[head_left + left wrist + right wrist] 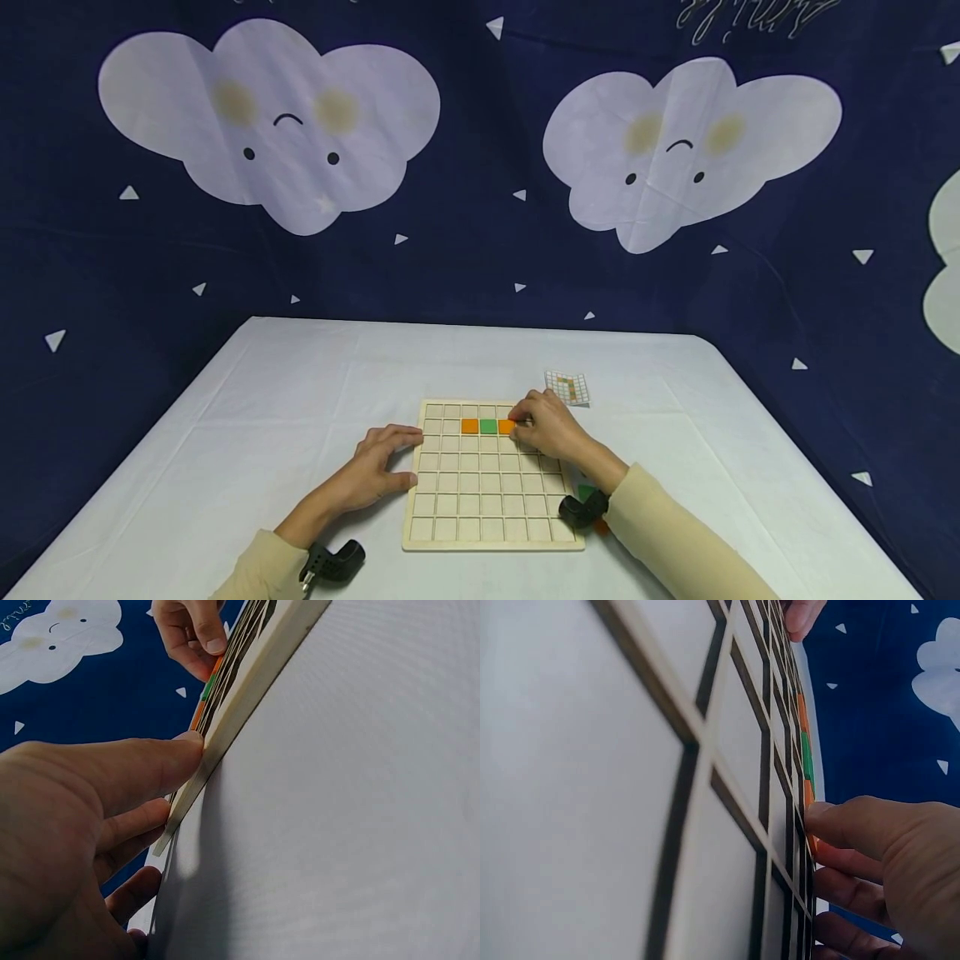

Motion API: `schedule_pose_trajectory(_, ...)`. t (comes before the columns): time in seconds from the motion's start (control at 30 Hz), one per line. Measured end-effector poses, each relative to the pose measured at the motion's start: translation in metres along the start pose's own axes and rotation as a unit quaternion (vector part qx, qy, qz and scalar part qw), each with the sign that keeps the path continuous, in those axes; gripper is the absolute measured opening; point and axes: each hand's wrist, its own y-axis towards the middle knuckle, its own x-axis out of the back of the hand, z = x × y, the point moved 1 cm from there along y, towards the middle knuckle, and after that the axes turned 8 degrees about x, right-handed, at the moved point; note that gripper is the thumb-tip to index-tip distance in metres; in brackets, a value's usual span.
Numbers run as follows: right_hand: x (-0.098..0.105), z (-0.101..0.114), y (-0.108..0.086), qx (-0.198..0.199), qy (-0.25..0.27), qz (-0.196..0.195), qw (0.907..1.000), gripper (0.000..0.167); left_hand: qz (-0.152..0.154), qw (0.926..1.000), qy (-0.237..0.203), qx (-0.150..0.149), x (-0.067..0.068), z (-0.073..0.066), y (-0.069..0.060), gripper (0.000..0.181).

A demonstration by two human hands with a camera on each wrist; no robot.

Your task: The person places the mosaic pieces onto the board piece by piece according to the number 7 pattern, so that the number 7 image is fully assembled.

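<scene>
Behind black wrist camera (579, 512) and right sleeve (667, 533): loose green piece (586, 492) and orange piece (602, 527), part-hidden. Far right corner of wooden grid board (491, 482) covered by right hand (550, 427); card (567, 388) pattern hard to read. Tile row (488, 427), orange-green-orange, running left to right near far edge; right-end orange tile (506, 427) in narrow pinch of right hand. Left hand (373, 471) spread wide, touching board's left edge. White-clothed table (360, 358), navy cloud-print backdrop (465, 275).

board (469, 505): cream, gridded | tiles (488, 427): orange, green | tablecloth (300, 400): white | backdrop (480, 167): navy, white clouds (285, 92)
</scene>
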Motion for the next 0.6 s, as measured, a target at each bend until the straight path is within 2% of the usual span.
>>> schedule_pose_trajectory(0.3,0.004,0.001,0.000,-0.019,0.026,-0.006,0.9994,0.021,0.002,1.0000,0.000,-0.001,0.000,0.000,0.000,0.053)
schedule_pose_trajectory(0.47,0.011,0.002,-0.002,-0.043,0.046,-0.004,0.9980,0.023,0.000,1.0000,0.002,0.004,0.000,0.000,0.000,0.053)
schedule_pose_trajectory(0.6,0.019,0.002,-0.005,-0.044,0.056,-0.006,0.9974,0.025,0.001,1.0000,0.003,0.004,0.000,0.000,0.000,0.053)
